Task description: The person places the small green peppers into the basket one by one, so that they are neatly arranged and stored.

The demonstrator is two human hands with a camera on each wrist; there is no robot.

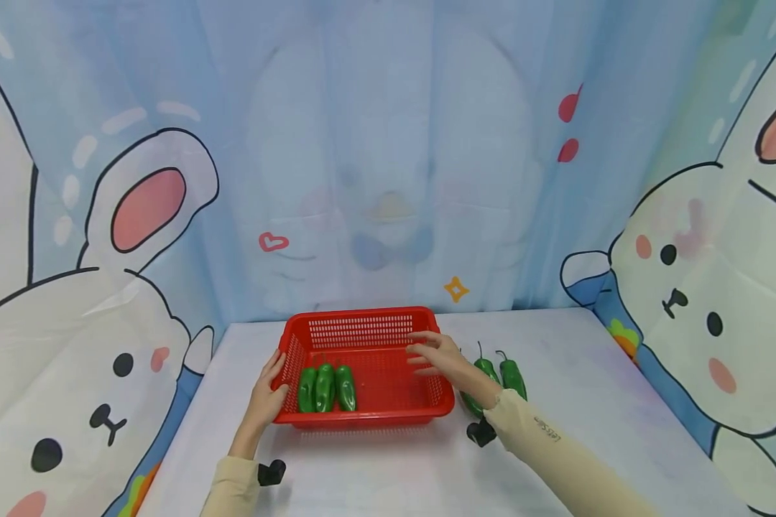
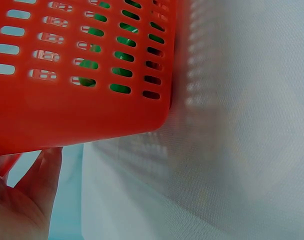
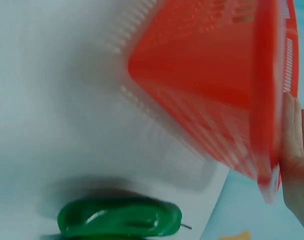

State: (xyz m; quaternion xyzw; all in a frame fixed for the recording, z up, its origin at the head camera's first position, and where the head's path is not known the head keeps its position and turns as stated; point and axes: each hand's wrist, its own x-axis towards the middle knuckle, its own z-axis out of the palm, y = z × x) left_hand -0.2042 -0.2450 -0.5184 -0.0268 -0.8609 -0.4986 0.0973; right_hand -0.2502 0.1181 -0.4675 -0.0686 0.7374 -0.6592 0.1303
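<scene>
A red slotted basket (image 1: 370, 323) stands mid-table; it fills the left wrist view (image 2: 67, 115) and shows blurred in the right wrist view (image 3: 207, 75). Three green peppers (image 1: 325, 388) lie side by side in its left half, glimpsed through the slots (image 2: 121, 71). My left hand (image 1: 268, 391) rests against the basket's left wall, fingers straight along it and thumb at the rim. My right hand (image 1: 435, 359) hovers over the basket's right rim with fingers spread and nothing in it. Right behind that hand, more green peppers (image 1: 513, 377) lie on the table, one close to the wrist (image 3: 119, 220).
The white table (image 1: 588, 431) is walled on three sides by a blue cartoon-rabbit curtain (image 1: 388, 179). Bare tabletop lies in front of the basket and to the far right.
</scene>
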